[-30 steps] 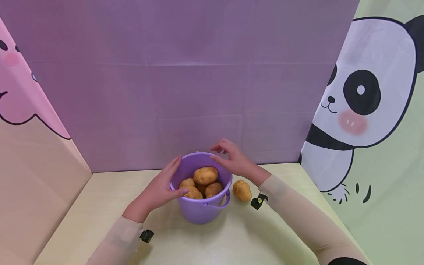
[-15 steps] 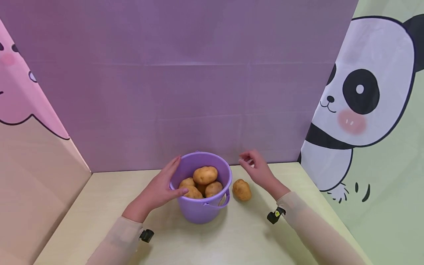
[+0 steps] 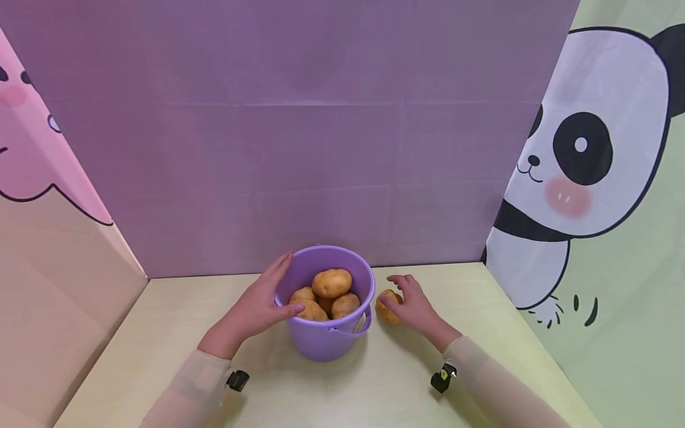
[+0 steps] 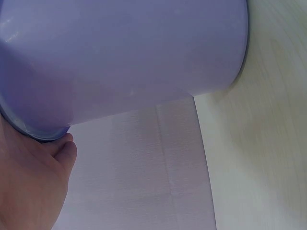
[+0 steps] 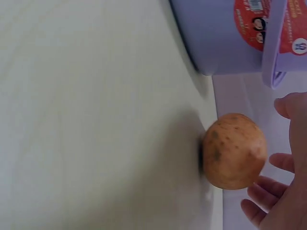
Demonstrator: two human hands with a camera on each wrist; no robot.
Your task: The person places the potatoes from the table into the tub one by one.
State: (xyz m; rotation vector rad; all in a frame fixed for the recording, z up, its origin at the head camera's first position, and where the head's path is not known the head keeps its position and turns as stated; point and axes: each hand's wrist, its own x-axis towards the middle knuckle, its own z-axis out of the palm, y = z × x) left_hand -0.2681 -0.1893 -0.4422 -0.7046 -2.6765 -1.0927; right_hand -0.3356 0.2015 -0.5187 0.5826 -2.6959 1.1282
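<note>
A purple bucket point(image 3: 321, 346) with a side handle point(image 3: 357, 328) stands upright, holding several potatoes point(image 3: 332, 283). My left hand point(image 3: 255, 308) holds the bucket's left rim, the thumb laid over the front edge and the fingers along the far left. In the left wrist view, fingertips point(image 4: 68, 152) touch the rim. One loose potato point(image 3: 384, 309) lies on the table right of the bucket. Over it hovers my right hand point(image 3: 420, 310), thumb and fingers spread. The right wrist view has the thumb apart from this potato point(image 5: 233, 151), with the fingers close beside its far side.
The pale wooden table point(image 3: 299, 392) ends at a purple back wall point(image 3: 321, 148). Printed panels flank it, a panda point(image 3: 615, 196) on the right and a pink figure point(image 3: 37, 148) on the left. A red label point(image 5: 249, 19) marks the bucket's side.
My right hand has moved from above the bucket's rim to the right, then down over the loose potato. The left hand, bucket and potatoes stay in place.
</note>
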